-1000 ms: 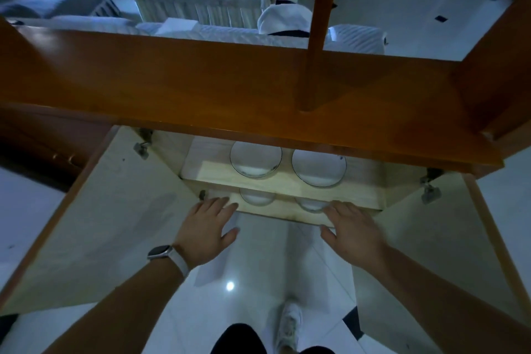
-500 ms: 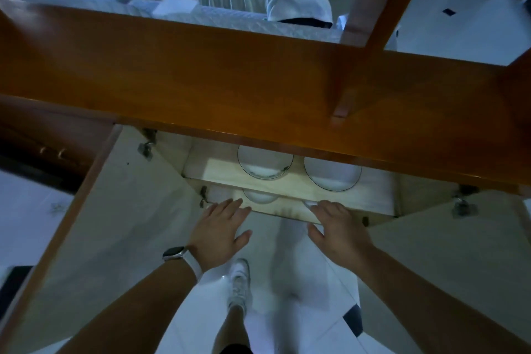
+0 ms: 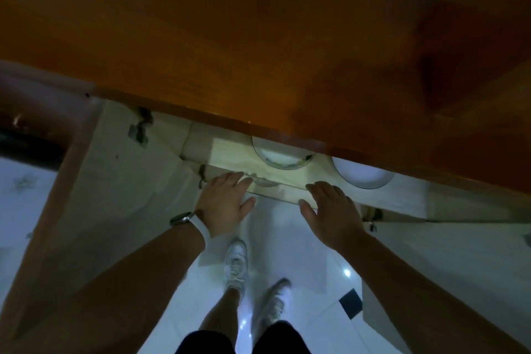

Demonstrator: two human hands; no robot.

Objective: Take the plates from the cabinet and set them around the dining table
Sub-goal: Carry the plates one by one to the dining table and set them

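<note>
Two plates are sitting on the upper shelf (image 3: 230,152) of the open cabinet: a patterned plate (image 3: 283,159) on the left and a plain white plate (image 3: 362,175) on the right, each half hidden under the orange-brown wooden cabinet top (image 3: 230,37). They are lying flat and side by side, apart from each other, so that each can be pulled out alone. Under the shelf edge something rounded (image 3: 265,181) is showing, perhaps another plate on a lower shelf, but the view is too dark and blurred to be sure.

The left hand (image 3: 225,204), wearing a watch with a white band (image 3: 189,218), is hovering with fingers spread at the front edge of the shelf, holding nothing. The right hand (image 3: 333,210) is doing the same just beside it, the grip open and empty, fingertips near the shelf edge. I am judging that both hands are reaching in together so each can take one plate.

Both cabinet doors are standing wide open, the left door (image 3: 100,195) and the right door (image 3: 445,253), leaving room for the arms. The person is standing close on the white tiled floor (image 3: 301,253), in white sneakers (image 3: 237,264).
</note>
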